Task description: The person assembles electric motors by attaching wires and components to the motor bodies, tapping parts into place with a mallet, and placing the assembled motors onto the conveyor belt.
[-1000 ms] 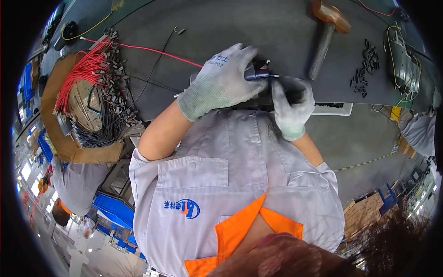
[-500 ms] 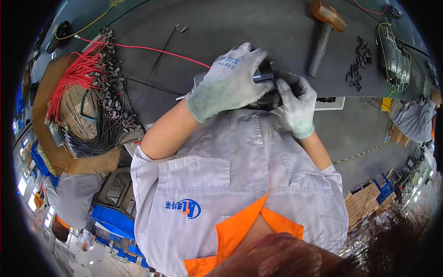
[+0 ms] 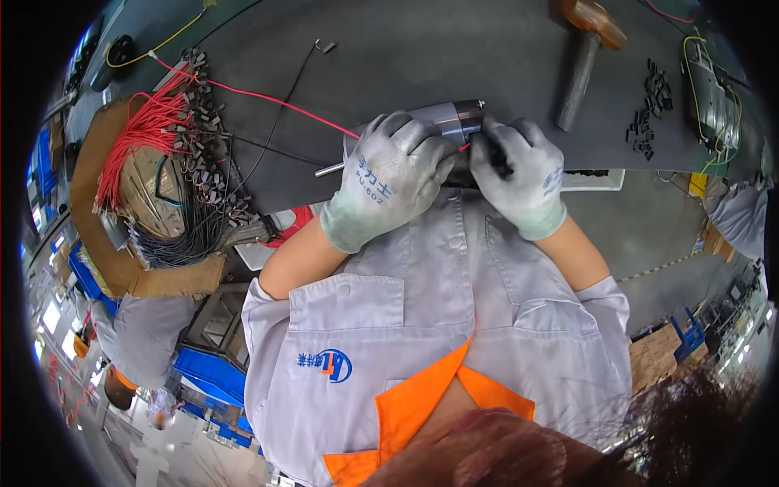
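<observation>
A silver cylindrical motor (image 3: 434, 114) with a dark end and a metal shaft (image 3: 329, 170) lies on the table behind my hands. My left hand (image 3: 398, 174), in a grey-white work glove, is closed in front of it, fingers pinched on a red wire (image 3: 464, 148) whose end shows at the fingertips. My right hand (image 3: 519, 170), gloved too, is curled beside the motor's dark end. Something dark shows between its thumb and fingers, but I cannot make out what. The long red wire (image 3: 284, 104) runs from the left towards my left hand.
A cardboard box (image 3: 89, 219) on the left holds bundled red wires (image 3: 142, 134) and black wires (image 3: 174, 247). A hammer (image 3: 580, 73), small black pieces (image 3: 647, 109) and another motor (image 3: 714, 105) lie right. A white tray (image 3: 604, 180) sits at the table edge. Other people work nearby.
My left hand has come off the top of the motor and turned down to its near side, exposing the casing. A red wire end now shows between my hands; the right hand has closed in.
</observation>
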The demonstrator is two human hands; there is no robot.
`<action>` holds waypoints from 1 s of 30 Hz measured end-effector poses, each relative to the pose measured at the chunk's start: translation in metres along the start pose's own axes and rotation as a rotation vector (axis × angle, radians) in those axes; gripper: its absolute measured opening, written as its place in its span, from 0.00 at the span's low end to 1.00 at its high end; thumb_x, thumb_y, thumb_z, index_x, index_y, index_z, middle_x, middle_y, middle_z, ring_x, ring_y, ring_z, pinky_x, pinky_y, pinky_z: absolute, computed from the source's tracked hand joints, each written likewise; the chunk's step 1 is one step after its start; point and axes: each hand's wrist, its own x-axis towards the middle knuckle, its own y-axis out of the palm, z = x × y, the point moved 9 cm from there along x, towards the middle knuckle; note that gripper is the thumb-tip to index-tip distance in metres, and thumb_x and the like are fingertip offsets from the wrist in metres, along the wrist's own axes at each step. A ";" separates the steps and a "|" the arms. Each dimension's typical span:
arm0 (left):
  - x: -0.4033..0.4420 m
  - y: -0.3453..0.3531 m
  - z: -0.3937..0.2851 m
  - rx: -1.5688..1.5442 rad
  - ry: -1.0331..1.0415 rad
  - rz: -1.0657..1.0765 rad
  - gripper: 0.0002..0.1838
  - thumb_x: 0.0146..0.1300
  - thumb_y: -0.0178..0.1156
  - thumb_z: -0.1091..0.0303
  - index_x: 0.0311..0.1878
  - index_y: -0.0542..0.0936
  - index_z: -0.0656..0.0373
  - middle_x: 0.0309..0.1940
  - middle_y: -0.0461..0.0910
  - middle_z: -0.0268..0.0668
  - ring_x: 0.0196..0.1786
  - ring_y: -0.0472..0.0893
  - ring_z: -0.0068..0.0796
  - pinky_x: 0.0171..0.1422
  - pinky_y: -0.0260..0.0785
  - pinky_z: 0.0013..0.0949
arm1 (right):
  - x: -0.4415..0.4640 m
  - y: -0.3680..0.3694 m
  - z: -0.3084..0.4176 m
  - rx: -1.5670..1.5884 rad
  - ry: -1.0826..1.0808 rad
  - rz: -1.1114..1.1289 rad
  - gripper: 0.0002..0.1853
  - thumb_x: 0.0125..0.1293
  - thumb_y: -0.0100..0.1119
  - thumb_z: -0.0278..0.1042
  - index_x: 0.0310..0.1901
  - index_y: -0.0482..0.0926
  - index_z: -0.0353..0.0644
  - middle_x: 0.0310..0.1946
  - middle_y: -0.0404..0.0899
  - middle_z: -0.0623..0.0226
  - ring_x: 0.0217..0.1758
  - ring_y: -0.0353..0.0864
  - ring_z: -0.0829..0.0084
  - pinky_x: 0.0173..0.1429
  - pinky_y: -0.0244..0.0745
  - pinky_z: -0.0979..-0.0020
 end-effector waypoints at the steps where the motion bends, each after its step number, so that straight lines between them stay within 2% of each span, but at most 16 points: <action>1: 0.002 -0.002 0.002 0.031 -0.017 -0.027 0.06 0.55 0.72 0.68 0.35 0.86 0.56 0.36 0.81 0.37 0.40 0.82 0.44 0.47 0.77 0.46 | 0.002 0.000 0.000 -0.056 0.012 -0.019 0.13 0.58 0.73 0.29 0.45 0.87 0.37 0.33 0.84 0.55 0.32 0.84 0.58 0.40 0.80 0.63; 5: 0.010 -0.008 0.008 0.011 -0.096 -0.024 0.05 0.55 0.71 0.70 0.33 0.85 0.57 0.34 0.81 0.37 0.39 0.82 0.43 0.46 0.76 0.46 | 0.019 -0.006 -0.007 0.116 -0.159 0.012 0.14 0.60 0.72 0.32 0.47 0.87 0.38 0.37 0.85 0.52 0.37 0.85 0.53 0.45 0.82 0.56; 7: 0.016 -0.009 0.009 0.027 -0.085 -0.046 0.04 0.55 0.71 0.70 0.33 0.85 0.57 0.33 0.81 0.37 0.39 0.82 0.43 0.46 0.76 0.46 | 0.037 -0.038 -0.023 -0.296 -0.182 -0.170 0.19 0.64 0.69 0.36 0.55 0.85 0.39 0.44 0.86 0.47 0.44 0.85 0.47 0.54 0.81 0.52; 9: 0.020 -0.015 0.012 0.047 -0.057 -0.077 0.04 0.56 0.70 0.70 0.32 0.84 0.57 0.32 0.81 0.37 0.38 0.82 0.43 0.46 0.75 0.46 | 0.045 -0.065 -0.105 -0.685 0.400 -0.215 0.27 0.67 0.68 0.40 0.65 0.78 0.39 0.53 0.84 0.44 0.51 0.83 0.43 0.62 0.78 0.49; 10: 0.023 -0.017 0.014 0.051 -0.048 -0.068 0.04 0.56 0.70 0.70 0.32 0.84 0.57 0.32 0.81 0.37 0.38 0.82 0.43 0.46 0.75 0.46 | 0.033 -0.074 -0.129 -0.678 0.409 -0.221 0.27 0.67 0.68 0.40 0.65 0.78 0.39 0.53 0.84 0.44 0.51 0.83 0.43 0.62 0.78 0.49; 12: 0.032 -0.018 0.024 0.059 -0.067 -0.052 0.05 0.57 0.70 0.69 0.32 0.84 0.58 0.32 0.81 0.38 0.37 0.82 0.44 0.46 0.75 0.46 | 0.024 -0.074 -0.156 -0.505 0.179 -0.190 0.35 0.67 0.68 0.42 0.73 0.69 0.39 0.58 0.81 0.42 0.55 0.82 0.48 0.64 0.77 0.55; 14: 0.031 -0.018 0.026 0.052 -0.086 -0.040 0.05 0.57 0.70 0.69 0.32 0.84 0.58 0.31 0.80 0.39 0.37 0.81 0.45 0.45 0.74 0.47 | -0.005 -0.068 -0.153 0.070 0.426 -0.019 0.38 0.68 0.68 0.43 0.75 0.66 0.38 0.57 0.81 0.46 0.57 0.82 0.54 0.63 0.77 0.60; 16: 0.037 -0.019 0.030 0.059 -0.089 -0.033 0.05 0.57 0.69 0.68 0.32 0.83 0.58 0.31 0.80 0.39 0.37 0.81 0.46 0.46 0.74 0.47 | -0.093 -0.006 -0.198 0.309 0.506 0.206 0.35 0.70 0.67 0.42 0.73 0.66 0.36 0.53 0.81 0.52 0.56 0.82 0.59 0.62 0.76 0.64; 18: 0.041 -0.020 0.033 0.062 -0.087 -0.039 0.06 0.58 0.69 0.68 0.32 0.83 0.59 0.31 0.80 0.40 0.37 0.81 0.46 0.46 0.74 0.47 | -0.089 0.012 -0.121 0.534 0.430 0.428 0.34 0.71 0.66 0.41 0.72 0.67 0.34 0.52 0.80 0.58 0.58 0.81 0.62 0.64 0.75 0.64; 19: 0.042 -0.020 0.035 0.055 -0.086 -0.027 0.06 0.58 0.69 0.68 0.32 0.83 0.59 0.31 0.80 0.40 0.37 0.81 0.46 0.45 0.74 0.47 | -0.089 0.010 -0.120 0.525 0.426 0.425 0.34 0.71 0.66 0.41 0.72 0.67 0.34 0.52 0.80 0.58 0.58 0.81 0.62 0.64 0.75 0.64; 22: 0.040 -0.020 0.034 0.040 -0.081 0.000 0.06 0.58 0.69 0.68 0.32 0.83 0.59 0.31 0.79 0.41 0.37 0.81 0.47 0.45 0.74 0.48 | -0.112 -0.017 -0.158 0.855 0.918 -0.177 0.35 0.71 0.65 0.42 0.73 0.65 0.33 0.54 0.79 0.55 0.63 0.78 0.63 0.69 0.71 0.63; 23: 0.041 -0.020 0.034 0.045 -0.079 -0.003 0.06 0.58 0.69 0.68 0.32 0.82 0.59 0.31 0.80 0.41 0.37 0.81 0.47 0.45 0.74 0.48 | -0.120 -0.001 -0.169 0.854 0.906 -0.183 0.35 0.71 0.65 0.42 0.73 0.65 0.33 0.54 0.79 0.55 0.63 0.78 0.63 0.69 0.71 0.63; 25: 0.041 -0.021 0.034 0.060 -0.080 -0.011 0.06 0.58 0.69 0.68 0.31 0.82 0.59 0.31 0.80 0.42 0.37 0.81 0.48 0.45 0.74 0.48 | -0.115 0.007 -0.115 -0.489 -0.163 -0.268 0.34 0.71 0.66 0.42 0.72 0.68 0.32 0.52 0.81 0.53 0.62 0.79 0.63 0.69 0.71 0.63; 27: 0.038 -0.028 0.034 0.108 -0.075 -0.032 0.07 0.58 0.69 0.67 0.32 0.82 0.59 0.32 0.80 0.42 0.37 0.81 0.48 0.45 0.74 0.48 | -0.075 0.023 -0.051 0.154 -0.061 -0.136 0.33 0.68 0.68 0.39 0.69 0.71 0.30 0.52 0.83 0.50 0.58 0.82 0.60 0.66 0.75 0.64; 28: 0.035 -0.031 0.036 0.141 -0.078 -0.037 0.07 0.58 0.69 0.67 0.33 0.82 0.59 0.32 0.80 0.42 0.38 0.81 0.49 0.45 0.74 0.48 | -0.057 0.001 -0.039 0.149 -0.088 -0.158 0.33 0.68 0.68 0.39 0.69 0.71 0.30 0.52 0.83 0.50 0.58 0.82 0.60 0.66 0.75 0.64; 30: 0.035 -0.041 0.044 0.198 -0.040 -0.088 0.08 0.58 0.70 0.66 0.34 0.82 0.59 0.33 0.80 0.43 0.38 0.81 0.49 0.44 0.74 0.48 | -0.018 -0.013 -0.049 0.303 0.217 0.166 0.33 0.67 0.69 0.37 0.68 0.72 0.28 0.52 0.84 0.49 0.58 0.83 0.59 0.66 0.75 0.64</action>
